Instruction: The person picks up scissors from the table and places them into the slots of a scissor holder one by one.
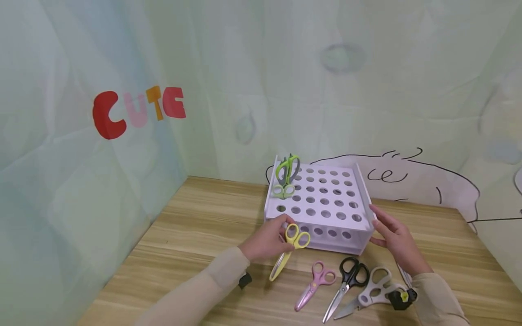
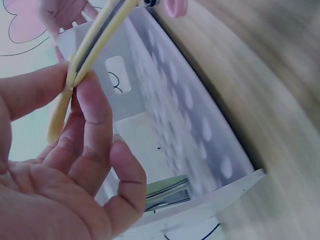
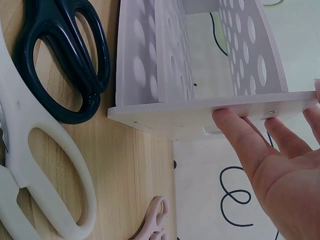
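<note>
My left hand [image 1: 264, 241] pinches yellow scissors [image 1: 278, 270] between thumb and fingers at the front left of a white perforated rack [image 1: 331, 208]. The handles point up and the blades slant down. With extended fingers, my right hand [image 1: 398, 244] touches the rack's right side panel [image 3: 195, 117]. Green-and-grey scissors [image 1: 290, 171] and light-green scissors [image 1: 283, 195] stand in holes at the rack's left side. In the left wrist view, green and grey blades [image 2: 167, 192] show inside the rack.
Before the rack lie pink scissors [image 1: 313, 285], black-handled scissors [image 1: 345, 281] and white-handled scissors [image 1: 373, 290]. Pale pink handles [image 3: 150, 225] show beyond them in the right wrist view. The wooden table [image 1: 195, 217] meets printed cloth walls [image 1: 228, 90] at the left and back.
</note>
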Motion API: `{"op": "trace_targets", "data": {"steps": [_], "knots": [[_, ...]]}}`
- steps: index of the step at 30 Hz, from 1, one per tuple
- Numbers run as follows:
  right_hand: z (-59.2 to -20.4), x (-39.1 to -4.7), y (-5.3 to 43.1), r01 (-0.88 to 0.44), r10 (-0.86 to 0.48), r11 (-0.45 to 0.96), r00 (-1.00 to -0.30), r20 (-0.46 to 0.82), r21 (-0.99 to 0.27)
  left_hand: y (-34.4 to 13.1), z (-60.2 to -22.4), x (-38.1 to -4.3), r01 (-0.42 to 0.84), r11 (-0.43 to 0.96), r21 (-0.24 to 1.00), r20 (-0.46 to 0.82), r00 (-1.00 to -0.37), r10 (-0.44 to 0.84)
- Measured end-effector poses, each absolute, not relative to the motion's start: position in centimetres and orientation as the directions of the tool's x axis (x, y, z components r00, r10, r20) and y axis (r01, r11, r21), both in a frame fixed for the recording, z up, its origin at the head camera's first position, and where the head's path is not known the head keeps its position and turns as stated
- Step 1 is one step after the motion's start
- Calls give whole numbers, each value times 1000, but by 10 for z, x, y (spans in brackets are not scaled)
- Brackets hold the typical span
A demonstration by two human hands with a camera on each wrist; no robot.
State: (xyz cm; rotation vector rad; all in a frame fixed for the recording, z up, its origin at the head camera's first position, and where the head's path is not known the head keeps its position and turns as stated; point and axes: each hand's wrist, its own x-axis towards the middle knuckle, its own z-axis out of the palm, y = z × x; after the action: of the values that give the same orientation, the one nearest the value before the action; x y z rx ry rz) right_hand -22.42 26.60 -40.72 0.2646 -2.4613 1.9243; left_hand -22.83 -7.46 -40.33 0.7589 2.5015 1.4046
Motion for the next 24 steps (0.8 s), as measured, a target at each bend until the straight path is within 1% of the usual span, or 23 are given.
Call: {"op": "trace_targets", "data": {"steps": [5, 9, 14, 21, 24], "knots": [[-406, -224, 266, -128, -128, 242, -987, 99, -962, -74, -392, -229, 371, 390, 843, 119, -835, 538], [-405, -224, 267, -123, -128, 244, -987, 94, -962, -73, -383, -230, 364, 368, 856, 124, -834, 537], [-405, -225, 266, -111, -127, 244, -988, 82, -964, -73, -371, -232, 366, 390, 845, 128, -846, 518], [-405, -223, 266, -102, -118, 259, -990, 74, -961, -71, -355, -234, 403, 374, 835, 165, -833, 528], [-404, -223, 266, -105, -121, 262, -990, 75, -959, -71, -349, -236, 421, 391, 818, 184, -837, 515]]}}
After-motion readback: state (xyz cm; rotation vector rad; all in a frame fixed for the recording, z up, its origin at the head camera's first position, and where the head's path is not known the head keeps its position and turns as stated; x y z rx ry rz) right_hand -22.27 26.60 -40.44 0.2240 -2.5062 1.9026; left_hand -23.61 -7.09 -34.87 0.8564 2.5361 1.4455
